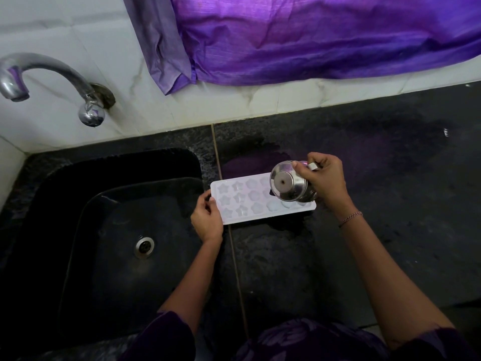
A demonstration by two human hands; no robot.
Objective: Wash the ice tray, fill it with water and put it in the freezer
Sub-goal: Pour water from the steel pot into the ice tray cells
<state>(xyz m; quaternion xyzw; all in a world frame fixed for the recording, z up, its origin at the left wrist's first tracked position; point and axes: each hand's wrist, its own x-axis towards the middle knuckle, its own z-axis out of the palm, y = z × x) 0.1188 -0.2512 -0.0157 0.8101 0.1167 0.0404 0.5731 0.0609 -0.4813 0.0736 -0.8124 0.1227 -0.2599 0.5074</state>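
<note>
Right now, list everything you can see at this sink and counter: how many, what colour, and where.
ice tray: one, white, flat on the counter just right of the sink
steel cup: one, silver, tilted over the tray's right end
sink: one, black, set in the counter at left
drain: one, silver, in the sink floor
tap: one, chrome, on the wall above the sink's left side
cloth: one, purple, hanging across the wall at top
wall: one, white tiles, behind the counter
counter: one, black, wet patch beyond the tray
bracelet: one, thin, on the right wrist
left hand: one, grip on the tray's left end
right hand: one, grip on the steel cup
</note>
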